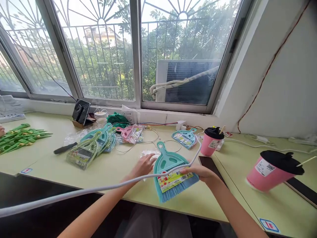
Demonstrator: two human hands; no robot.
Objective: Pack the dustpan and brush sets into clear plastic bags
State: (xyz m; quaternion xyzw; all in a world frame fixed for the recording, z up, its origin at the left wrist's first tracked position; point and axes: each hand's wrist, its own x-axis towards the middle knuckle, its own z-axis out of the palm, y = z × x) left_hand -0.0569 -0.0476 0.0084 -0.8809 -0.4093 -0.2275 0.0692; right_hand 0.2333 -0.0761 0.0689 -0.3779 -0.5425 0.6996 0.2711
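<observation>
Head view: right hand (198, 172) closed on the right side of the dustpan (160, 165); left hand (145, 165) half open at plastic (151, 153), hold unclear.

Two pink cups (212, 142), two dark phones (215, 168), one pink dustpan (126, 133), two separate teal dustpans (170, 159), two stickers (269, 225) by the tabletop's (109, 178) front edge; the overlapping dustpan pile (83, 154) is uncountable.

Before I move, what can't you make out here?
All in the head view:
- Right hand: some fingers hidden behind the turquoise dustpan set.
- Dark flat slab: partly covered by the right hand and forearm.
- White cable: cut off by left edge.
- Another person's hand: cut off, left edge.
- Near pink cup: label print too small.
</observation>
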